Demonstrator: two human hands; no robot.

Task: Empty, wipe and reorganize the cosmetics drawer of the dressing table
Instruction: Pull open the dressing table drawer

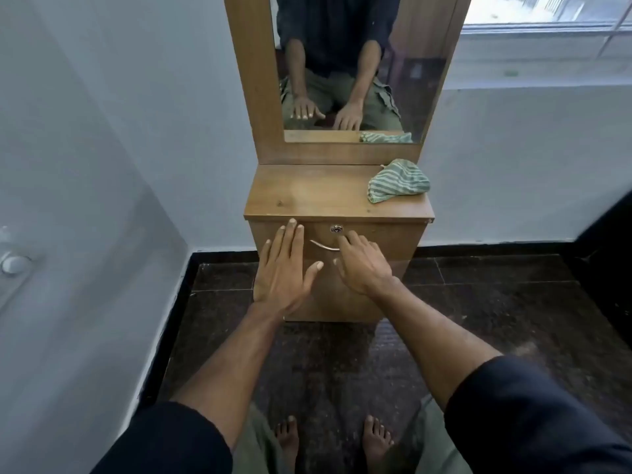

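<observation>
While my spread left hand [285,268] hovers, my loose-fingered empty right hand [362,265] reaches the horizontal drawer handle [323,247].

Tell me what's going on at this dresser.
A person stands barefoot before a small wooden dresser with a mirror. The drawer is shut. The right hand reaches to its metal handle, fingers at the handle's right end, not clearly gripping. The left hand is spread flat, open, over the drawer front. A striped cloth lies bunched on the top, at the right. Emptying has not begun.
</observation>
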